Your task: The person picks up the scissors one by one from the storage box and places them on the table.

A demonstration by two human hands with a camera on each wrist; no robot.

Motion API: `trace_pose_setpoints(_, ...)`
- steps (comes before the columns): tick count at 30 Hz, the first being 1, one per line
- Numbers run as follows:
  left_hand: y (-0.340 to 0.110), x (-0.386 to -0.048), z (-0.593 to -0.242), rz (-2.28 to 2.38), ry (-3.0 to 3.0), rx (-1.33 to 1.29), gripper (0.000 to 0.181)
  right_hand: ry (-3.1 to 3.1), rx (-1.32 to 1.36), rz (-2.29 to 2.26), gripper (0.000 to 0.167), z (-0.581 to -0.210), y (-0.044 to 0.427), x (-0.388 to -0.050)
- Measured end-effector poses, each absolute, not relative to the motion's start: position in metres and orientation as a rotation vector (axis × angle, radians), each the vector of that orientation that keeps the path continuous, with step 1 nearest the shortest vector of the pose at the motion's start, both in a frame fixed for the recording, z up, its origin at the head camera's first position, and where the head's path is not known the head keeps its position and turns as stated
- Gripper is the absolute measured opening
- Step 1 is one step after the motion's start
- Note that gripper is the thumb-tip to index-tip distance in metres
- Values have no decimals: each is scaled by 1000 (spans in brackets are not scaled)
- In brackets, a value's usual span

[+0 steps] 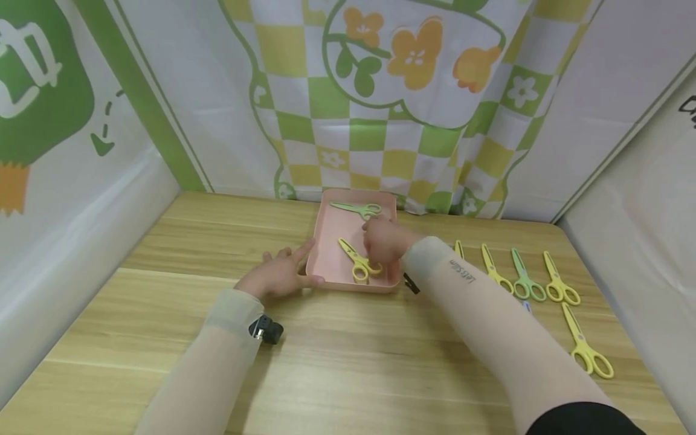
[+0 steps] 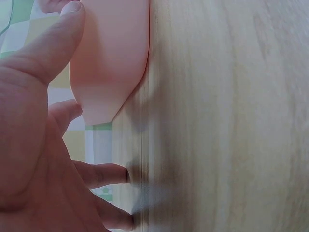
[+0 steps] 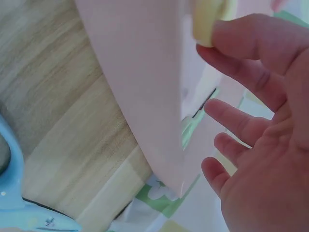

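Note:
A pink tray [image 1: 326,254] stands against the curtain, with green scissors [image 1: 356,209] lying near its far end. Yellow scissors [image 1: 357,266] are in its near part, blades toward the far left. My right hand [image 1: 383,238] is over the tray's right side; in the right wrist view, thumb and index finger pinch the yellow handle [image 3: 205,24], while the other fingers stay loose. My left hand [image 1: 277,273] is spread at the tray's near left corner. Its thumb [image 2: 58,43] and index finger touch the tray, and other fingertips rest on the table.
Right of the tray lie several scissors: yellow scissors [image 1: 556,281], green scissors [image 1: 523,278] and nearer yellow scissors [image 1: 584,347]. Blue scissors [image 3: 14,183] show in the right wrist view, partly behind my forearm in the head view. A checked curtain [image 1: 367,139] hangs behind the table.

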State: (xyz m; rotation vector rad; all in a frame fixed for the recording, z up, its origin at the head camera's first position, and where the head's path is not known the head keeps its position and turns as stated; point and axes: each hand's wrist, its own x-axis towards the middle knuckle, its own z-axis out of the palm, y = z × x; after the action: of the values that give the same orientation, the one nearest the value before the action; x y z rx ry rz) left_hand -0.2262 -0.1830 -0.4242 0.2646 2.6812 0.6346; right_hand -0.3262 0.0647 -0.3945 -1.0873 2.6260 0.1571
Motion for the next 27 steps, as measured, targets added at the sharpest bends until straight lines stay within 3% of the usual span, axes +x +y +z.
trace_pose_setpoints(6, -184, -227, -424, 610, 2696, 288, 99, 2630, -1126, -90, 6, -391, 78, -328)
trace_pose_setpoints(14, -184, -225, -422, 625, 2688, 282, 99, 2704, -1087, -457, 14, -385, 99, -320)
trace_pose_setpoints(27, -183, -225, -422, 652, 2669, 267, 100, 2919, -1045, -539, 23, -386, 145, -290)
